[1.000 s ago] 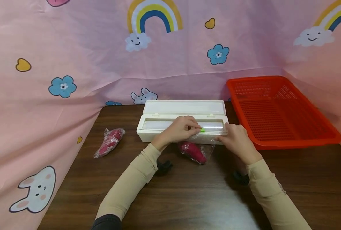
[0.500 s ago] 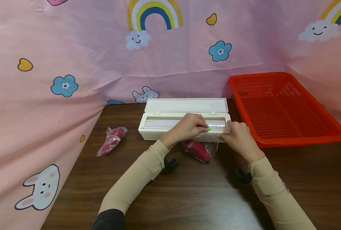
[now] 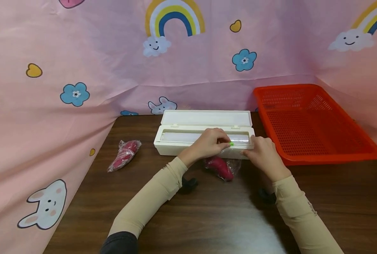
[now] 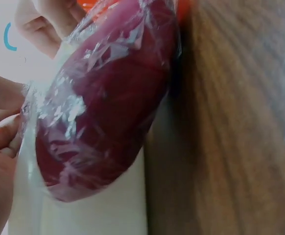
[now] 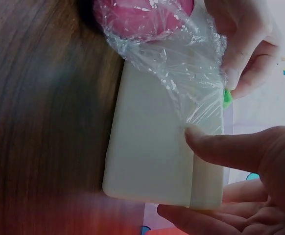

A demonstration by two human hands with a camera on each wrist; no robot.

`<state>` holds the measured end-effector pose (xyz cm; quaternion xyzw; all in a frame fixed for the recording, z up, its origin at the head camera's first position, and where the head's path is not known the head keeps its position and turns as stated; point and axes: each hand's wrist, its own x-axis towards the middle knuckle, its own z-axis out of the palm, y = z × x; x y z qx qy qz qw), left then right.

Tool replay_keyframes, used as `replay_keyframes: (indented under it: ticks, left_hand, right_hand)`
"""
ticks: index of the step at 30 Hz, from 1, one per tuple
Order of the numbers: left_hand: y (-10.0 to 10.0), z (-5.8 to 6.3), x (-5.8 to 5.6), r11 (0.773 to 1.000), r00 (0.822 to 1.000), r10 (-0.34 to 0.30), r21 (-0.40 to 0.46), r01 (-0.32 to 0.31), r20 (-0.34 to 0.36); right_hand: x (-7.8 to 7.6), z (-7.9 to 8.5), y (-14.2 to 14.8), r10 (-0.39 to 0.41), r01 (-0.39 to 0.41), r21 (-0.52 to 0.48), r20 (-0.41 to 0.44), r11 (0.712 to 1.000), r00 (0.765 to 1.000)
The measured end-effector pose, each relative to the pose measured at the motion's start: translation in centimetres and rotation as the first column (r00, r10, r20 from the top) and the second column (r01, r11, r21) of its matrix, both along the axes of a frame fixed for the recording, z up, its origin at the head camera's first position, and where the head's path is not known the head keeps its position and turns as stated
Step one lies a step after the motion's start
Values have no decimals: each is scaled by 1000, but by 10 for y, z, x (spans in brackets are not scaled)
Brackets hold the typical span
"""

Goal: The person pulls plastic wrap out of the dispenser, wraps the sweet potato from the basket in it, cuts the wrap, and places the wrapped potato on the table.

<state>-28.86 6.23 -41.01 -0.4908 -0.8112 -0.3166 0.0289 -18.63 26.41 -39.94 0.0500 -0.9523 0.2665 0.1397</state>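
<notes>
A white cling film dispenser (image 3: 169, 149) lies with its lid (image 3: 207, 118) raised and a film roll (image 3: 180, 137) inside. My left hand (image 3: 208, 144) pinches the small green cutter slider (image 3: 231, 143) on its front edge, toward the right end. At that end my right hand (image 3: 264, 155) grips the box, thumb on the front face and fingers round the end in the right wrist view. Clear cling film (image 5: 181, 83) runs from the front edge to a reddish-purple sweet potato (image 3: 220, 167), partly wrapped, in front of the box below my left hand.
Another sweet potato (image 3: 125, 155), wrapped in film, lies on the left of the brown wooden table (image 3: 207, 218). An orange-red plastic basket (image 3: 334, 158) stands to the right, close beside my right hand. A pink patterned cloth (image 3: 112, 46) hangs behind and at the sides.
My left hand has slid the green slider a little to the right along the box edge, and has hardly moved in the last half second. My right hand stays at the box end.
</notes>
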Motion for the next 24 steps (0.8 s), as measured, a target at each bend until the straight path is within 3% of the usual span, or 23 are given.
replay_keyframes:
  ticks: [6, 10, 13, 15, 20, 24]
  left_hand:
    - [1, 8, -1, 994, 1000, -22, -105, 23, 6]
    - [-6, 11, -14, 992, 985, -83, -78, 96, 153]
    - [-14, 7, -24, 992, 952, -117, -8, 124, 283]
    - [-17, 3, -27, 993, 935, -118, 37, 112, 333]
    - [-13, -4, -29, 994, 938, -75, 98, 44, 339]
    - [5, -3, -26, 998, 980, -67, 25, 63, 188]
  right_hand:
    - [-1, -5, 1, -9, 9, -26, 9, 1000, 1000]
    - [-4, -4, 3, -4, 4, -14, 7, 1000, 1000]
    - [-7, -5, 1, 3, -3, -14, 7, 1000, 1000]
    - [-8, -7, 0, 9, -9, -19, 2, 1000, 1000]
    - [-8, -7, 1, 5, -6, -17, -30, 1000, 1000]
    - [-6, -7, 2, -21, 20, -28, -38, 999, 999]
